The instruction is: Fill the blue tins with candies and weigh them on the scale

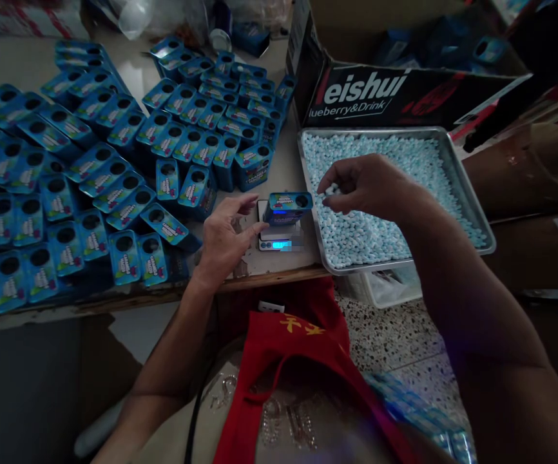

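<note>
A small blue tin (287, 207) with a round hole in its lid rests on a small digital scale (277, 237) at the table's front edge. My left hand (227, 237) curls beside the tin, thumb and fingertips touching its left end. My right hand (362, 185) hovers just right of the tin, fingers pinched on a few pale blue candies. Under that hand lies a metal tray (472, 193) filled with small pale blue and white candies (404, 161).
Several rows of matching blue tins (115, 167) cover the table's left half. A dark cardboard box (404, 90) stands behind the tray. A white basket (385, 287) sits under the tray's front edge. Red cloth (298, 348) lies over my lap.
</note>
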`<state>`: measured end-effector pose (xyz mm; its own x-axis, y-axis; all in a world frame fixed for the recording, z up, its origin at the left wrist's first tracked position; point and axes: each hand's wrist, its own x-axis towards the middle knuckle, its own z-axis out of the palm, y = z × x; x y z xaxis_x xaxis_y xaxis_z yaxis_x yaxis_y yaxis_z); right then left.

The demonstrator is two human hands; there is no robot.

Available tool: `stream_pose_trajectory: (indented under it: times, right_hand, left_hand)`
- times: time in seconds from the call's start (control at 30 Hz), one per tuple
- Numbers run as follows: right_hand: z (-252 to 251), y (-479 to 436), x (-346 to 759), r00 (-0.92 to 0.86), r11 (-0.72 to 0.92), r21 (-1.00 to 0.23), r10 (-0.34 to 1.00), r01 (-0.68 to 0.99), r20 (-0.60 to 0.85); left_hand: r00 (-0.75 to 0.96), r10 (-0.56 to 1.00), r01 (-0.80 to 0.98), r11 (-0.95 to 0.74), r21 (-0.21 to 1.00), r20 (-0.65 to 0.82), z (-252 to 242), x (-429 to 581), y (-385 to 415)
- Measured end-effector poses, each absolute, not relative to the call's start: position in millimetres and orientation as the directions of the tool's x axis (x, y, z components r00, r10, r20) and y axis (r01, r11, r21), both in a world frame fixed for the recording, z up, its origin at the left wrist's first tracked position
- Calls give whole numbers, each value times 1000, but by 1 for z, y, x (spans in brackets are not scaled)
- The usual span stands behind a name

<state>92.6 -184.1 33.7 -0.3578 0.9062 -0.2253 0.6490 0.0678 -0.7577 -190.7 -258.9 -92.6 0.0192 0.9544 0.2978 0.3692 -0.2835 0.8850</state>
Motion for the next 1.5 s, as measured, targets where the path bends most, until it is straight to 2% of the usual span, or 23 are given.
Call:
stream_pose_trajectory:
  times: [0.2,0.4,0.6,0.73,0.83,0.97,1.07,1.13,1.2,1.3,1.4,1.5]
  right_hand:
    - [31,-176,83,-417,160,-712,886,684,-202]
    - [31,-173,70,-500,368,-547,859,752,-109]
    - [29,-174,63,-547,458,-438,832,773,-95]
    - [27,-176,59,-541,458,-441,838,772,-76]
    - [31,-181,55,-516,418,-496,853,761,-74]
    - [39,-184,71,-407,333,-524,913,784,-29]
    - [28,-185,113,-284,261,-403,959,877,2]
    - [6,-188,145,-263,225,-267,957,937,-118]
    - [-23,-193,167,-285,260,-134,932,956,-222]
    - [-58,-199,178,-305,305,-26,933,952,-191]
    - [-66,-195,177,-317,306,-108,943,946,-101]
    - [-60,-185,182,-306,257,-372,949,892,-77]
  left_hand:
    - [-7,966,334,-240,911,257,-94,-196,-260]
    - [-8,969,324,-232,917,248,-96,-198,-258]
    - [17,974,339,-218,915,225,-95,-197,-257]
    - [17,979,336,-199,921,205,-95,-196,-255]
    - [10,979,329,-195,924,203,-95,-195,-255]
    - [3,981,336,-182,924,192,-89,-197,-256]
    - [-14,981,355,-175,918,193,-85,-198,-258]
    - [-23,981,374,-168,912,191,-82,-198,-260]
    - [-24,980,386,-171,907,195,-80,-195,-261]
    - [-26,977,393,-186,900,213,-75,-191,-260]
    - [-41,974,419,-184,889,221,-69,-191,-261]
    - [-63,975,450,-163,878,213,-62,-196,-267]
